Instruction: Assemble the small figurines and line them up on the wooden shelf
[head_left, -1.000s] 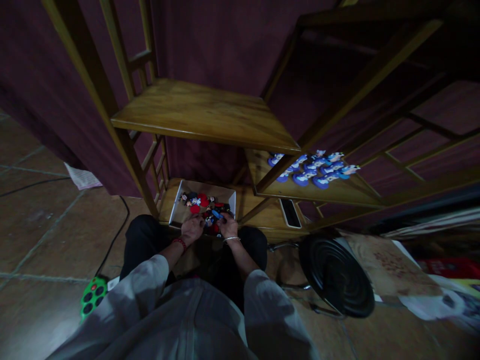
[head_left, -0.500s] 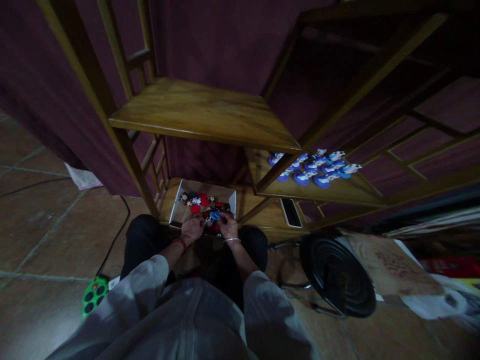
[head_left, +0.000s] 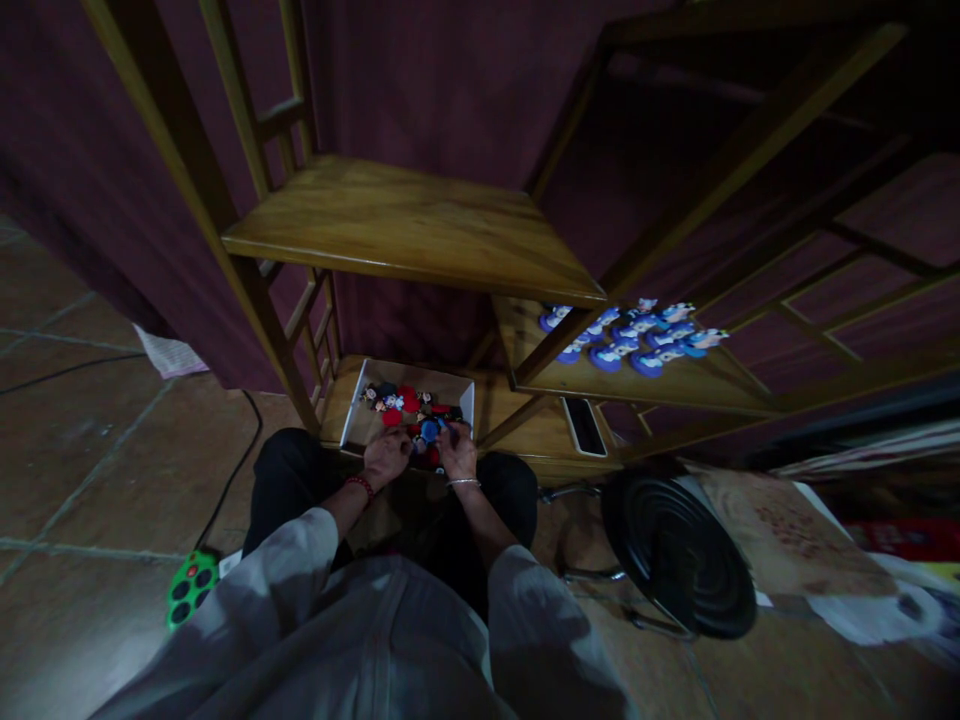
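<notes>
A shallow white-edged box point(head_left: 358, 412) stands on the low wooden shelf in front of my knees. Several small figurines in red, black and white point(head_left: 405, 400) lie inside it. My right hand point(head_left: 457, 455) reaches over the box's near right part, its fingers closed on a small figurine with a round blue part point(head_left: 430, 430). Just left of that figurine is my left hand point(head_left: 388, 452), fingers drawn together; what they hold, if anything, is too dark and small to make out. More red pieces show between and below the hands.
Several blue-and-white figurines point(head_left: 619, 345) stand on the wooden shelf at right. An upper shelf board point(head_left: 412, 220) overhangs the box. A black-bottomed white tray point(head_left: 584, 428) sits low at right, near a round black stool point(head_left: 679, 550). A green object with black pads point(head_left: 190, 588) lies on the floor.
The blue figurine has turned slightly in my right hand, so its round blue part shows more. Both hands stay over the box; the view has shifted a little.
</notes>
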